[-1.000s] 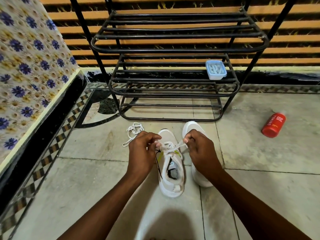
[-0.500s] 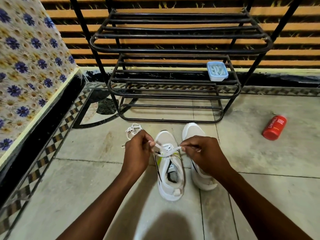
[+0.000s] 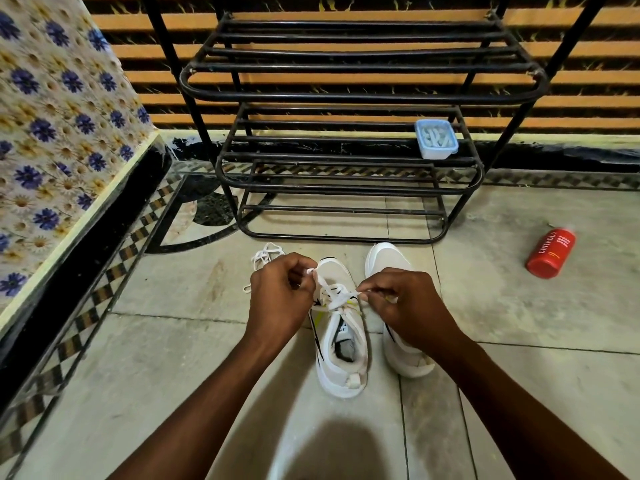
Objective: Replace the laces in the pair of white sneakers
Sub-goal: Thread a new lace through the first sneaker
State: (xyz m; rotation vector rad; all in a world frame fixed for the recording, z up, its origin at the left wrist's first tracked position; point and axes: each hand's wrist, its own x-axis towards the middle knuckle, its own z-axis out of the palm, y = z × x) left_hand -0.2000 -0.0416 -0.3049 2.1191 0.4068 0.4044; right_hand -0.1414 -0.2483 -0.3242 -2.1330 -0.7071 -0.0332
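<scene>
My left hand (image 3: 280,299) pinches one end of the white lace (image 3: 334,299) and my right hand (image 3: 403,306) pinches the other, drawn out to either side over the left sneaker (image 3: 341,372), white with black and yellow-green trim, toe pointing away on the tiled floor (image 3: 173,358). The right sneaker (image 3: 386,258) sits just beside it, half under my right hand. Beyond my left hand lies a loose lace (image 3: 265,254), then the black rack (image 3: 346,188) with a pale blue tub (image 3: 435,138), and a red bottle (image 3: 550,252) lying off right.

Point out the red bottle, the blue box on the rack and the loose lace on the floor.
red bottle (image 3: 551,253), head view, middle of its body.
blue box (image 3: 435,138), head view, its lid.
loose lace (image 3: 265,254), head view, its bundled loops.
</scene>
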